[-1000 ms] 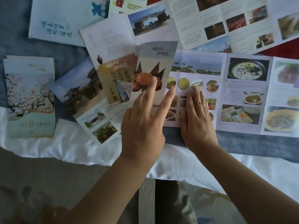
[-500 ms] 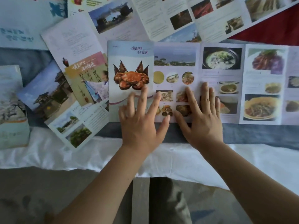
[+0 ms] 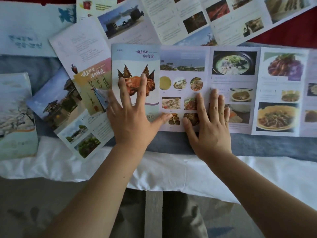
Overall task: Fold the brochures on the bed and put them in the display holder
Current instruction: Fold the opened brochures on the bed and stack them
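A long food brochure (image 3: 235, 90) lies unfolded across the bed. Its leftmost panel, the crab cover (image 3: 135, 66), is folded over onto the sheet. My left hand (image 3: 132, 115) presses flat on that cover with fingers spread. My right hand (image 3: 209, 124) lies flat on the neighbouring panels of dish photos, fingers apart. Neither hand holds anything. A second unfolded brochure (image 3: 72, 93) with a pagoda photo lies slanted under the cover's left edge. No display holder is in view.
A folded blossom brochure (image 3: 16, 115) rests at the left edge. A larger unfolded sheet (image 3: 197, 19) spreads across the top, and a pale one with blue script (image 3: 25, 31) sits at top left. The white sheet edge (image 3: 163, 169) and floor lie below.
The crab panel, half raised a second ago, has been swung over and laid flat. My left hand moved onto it and slid up to the crab picture. My right hand stayed pressing the sheet.
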